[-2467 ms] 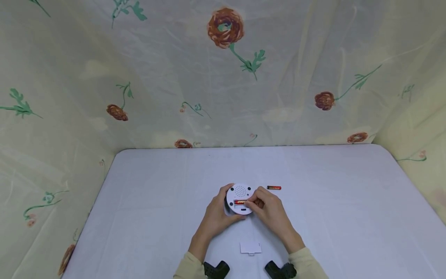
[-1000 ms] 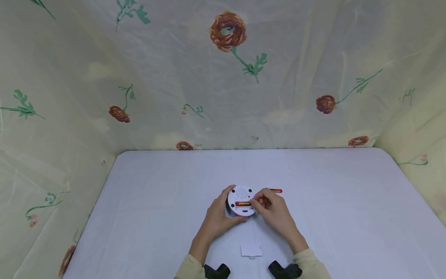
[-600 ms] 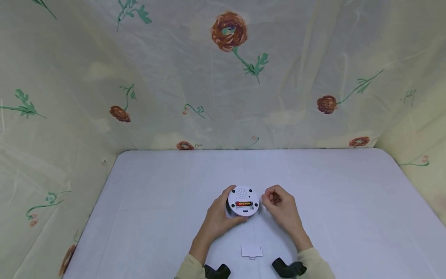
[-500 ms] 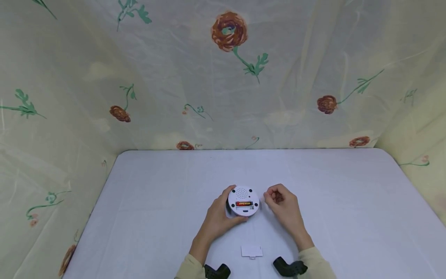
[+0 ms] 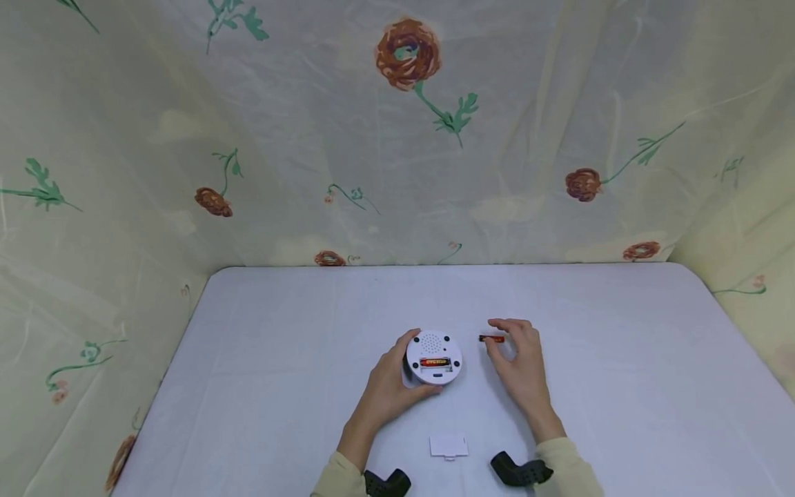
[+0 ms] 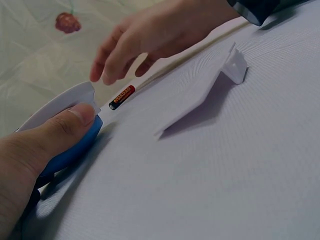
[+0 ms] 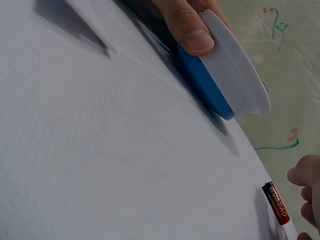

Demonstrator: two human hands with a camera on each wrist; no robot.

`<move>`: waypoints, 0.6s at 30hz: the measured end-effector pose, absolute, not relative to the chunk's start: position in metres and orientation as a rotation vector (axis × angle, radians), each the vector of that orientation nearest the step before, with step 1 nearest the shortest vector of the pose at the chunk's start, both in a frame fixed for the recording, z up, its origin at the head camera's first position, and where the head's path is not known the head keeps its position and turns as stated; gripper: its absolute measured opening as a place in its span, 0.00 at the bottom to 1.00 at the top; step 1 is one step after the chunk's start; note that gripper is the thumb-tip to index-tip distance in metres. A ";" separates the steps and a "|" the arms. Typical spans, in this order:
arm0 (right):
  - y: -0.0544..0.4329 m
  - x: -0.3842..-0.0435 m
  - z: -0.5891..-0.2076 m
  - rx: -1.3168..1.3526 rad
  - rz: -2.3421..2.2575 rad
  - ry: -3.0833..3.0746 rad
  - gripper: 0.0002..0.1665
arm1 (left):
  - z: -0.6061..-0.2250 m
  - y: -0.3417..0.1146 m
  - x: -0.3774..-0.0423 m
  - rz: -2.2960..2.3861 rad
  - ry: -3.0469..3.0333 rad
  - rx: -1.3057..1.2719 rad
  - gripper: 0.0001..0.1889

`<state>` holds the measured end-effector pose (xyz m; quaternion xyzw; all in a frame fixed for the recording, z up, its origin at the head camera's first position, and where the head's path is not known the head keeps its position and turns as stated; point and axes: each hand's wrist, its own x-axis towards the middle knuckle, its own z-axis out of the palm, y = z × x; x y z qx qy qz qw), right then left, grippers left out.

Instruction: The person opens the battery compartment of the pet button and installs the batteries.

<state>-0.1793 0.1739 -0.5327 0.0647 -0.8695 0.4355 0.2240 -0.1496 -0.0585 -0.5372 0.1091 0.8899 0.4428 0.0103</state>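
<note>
My left hand (image 5: 391, 386) grips a round white device (image 5: 433, 343) by its side, thumb at the near edge. Its underside faces up, with speaker holes, small dark feet and an uncovered battery compartment. One red-and-black battery (image 5: 434, 362) lies in the slot. The wrist views show a blue lower body (image 7: 202, 82) beneath the white part. My right hand (image 5: 523, 366) hovers with spread fingers over a loose battery (image 6: 122, 97) on the table, right of the device. In the left wrist view its fingertips are apart from that battery. A white battery cover (image 5: 448, 445) lies nearer me.
A white cloth covers the table (image 5: 298, 331). Floral sheeting (image 5: 279, 138) hangs behind and at both sides. Black wrist mounts (image 5: 388, 483) sit at both sleeves, close to the battery cover.
My right hand has left the compartment, moved right and spread its fingers at the loose battery. The battery in the slot is fully exposed. My left hand keeps holding the device in place.
</note>
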 end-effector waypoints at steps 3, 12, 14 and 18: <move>0.175 -0.179 -0.536 0.177 1.183 -2.460 0.22 | -0.538 -0.059 -0.150 1.378 2.780 0.345 0.53; 0.175 -0.179 -0.543 0.289 1.010 -2.534 0.20 | -0.540 -0.058 -0.150 1.365 2.793 0.347 0.53; 0.175 -0.180 -0.544 0.309 0.988 -2.520 0.18 | -0.539 -0.058 -0.150 1.364 2.795 0.347 0.53; 0.175 -0.179 -0.543 0.302 0.960 -2.541 0.16 | -0.538 -0.058 -0.149 1.367 2.795 0.341 0.53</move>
